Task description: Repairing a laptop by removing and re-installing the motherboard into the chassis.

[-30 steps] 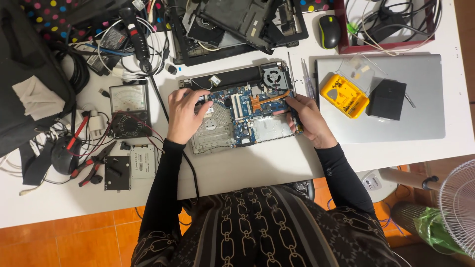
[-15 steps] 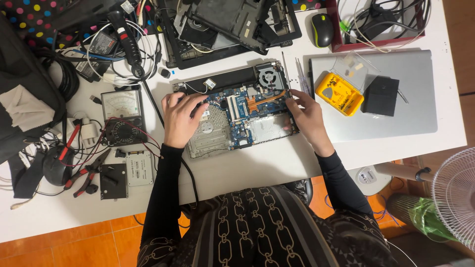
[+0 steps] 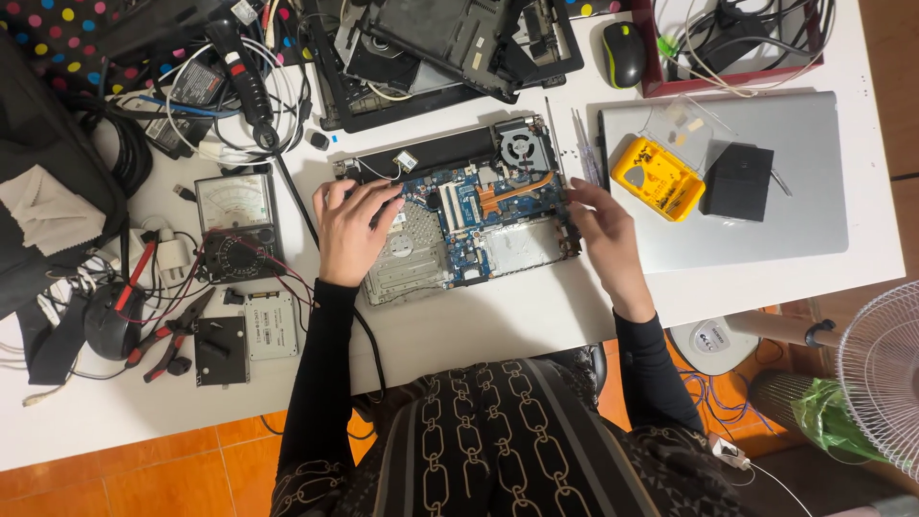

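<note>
The fingers [image 3: 359,196] of the left hand [image 3: 349,235] are spread and laid flat on the left part of an opened laptop base [image 3: 459,225], gripping nothing. The fingers [image 3: 584,196] of the right hand [image 3: 605,239] are held loosely apart at the base's right edge; whether they touch it cannot be told. The base lies near the middle of the white table [image 3: 498,316], with its front edge close to the table's near edge. A blue circuit board, a copper heat pipe [image 3: 507,189], a round grey fan [image 3: 522,148] and a dull metal drive plate [image 3: 407,258] are exposed in it.

Just right of it a closed silver laptop [image 3: 814,201] is seen, carrying a yellow plastic case [image 3: 659,177] and a small black box [image 3: 737,182]. To the left, an analogue meter [image 3: 230,225] with tangled leads and red-handled pliers [image 3: 172,335] are crowded together. A dismantled black chassis [image 3: 440,48] is set toward the far edge. Bare tabletop is left along the near edge, below the base.
</note>
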